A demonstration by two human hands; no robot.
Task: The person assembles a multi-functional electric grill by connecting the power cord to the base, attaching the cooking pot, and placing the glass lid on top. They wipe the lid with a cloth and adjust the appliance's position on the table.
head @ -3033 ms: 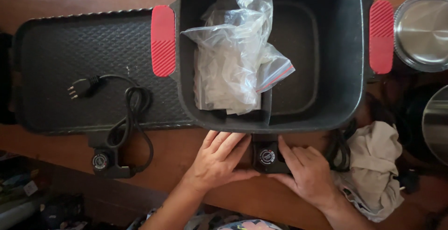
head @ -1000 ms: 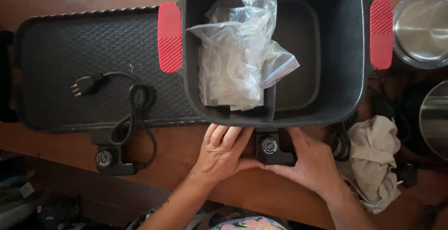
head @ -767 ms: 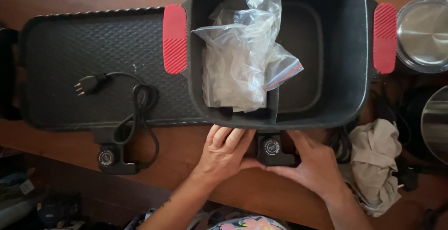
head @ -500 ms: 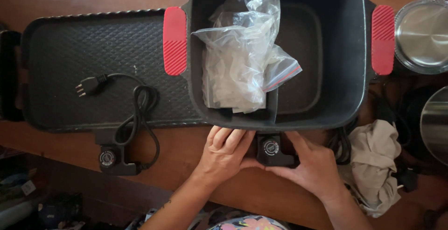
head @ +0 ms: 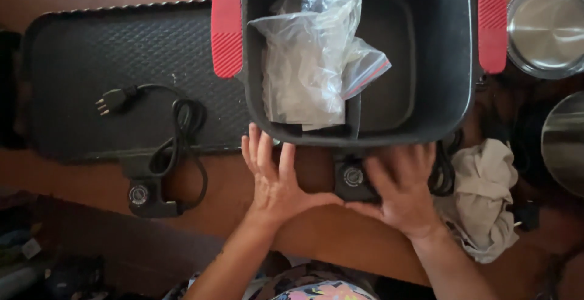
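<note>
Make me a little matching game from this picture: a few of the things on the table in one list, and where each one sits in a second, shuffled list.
Things:
1. plastic bag
2. loose power cord
3. grey cloth
4. control dial

Places:
A. between the two hands, in front of the deep pot
B. inside the deep pot
C. on the flat griddle, plug end free
D. crumpled on the table, right of the right hand

Pairs: 1-B, 2-C, 3-D, 4-A
</note>
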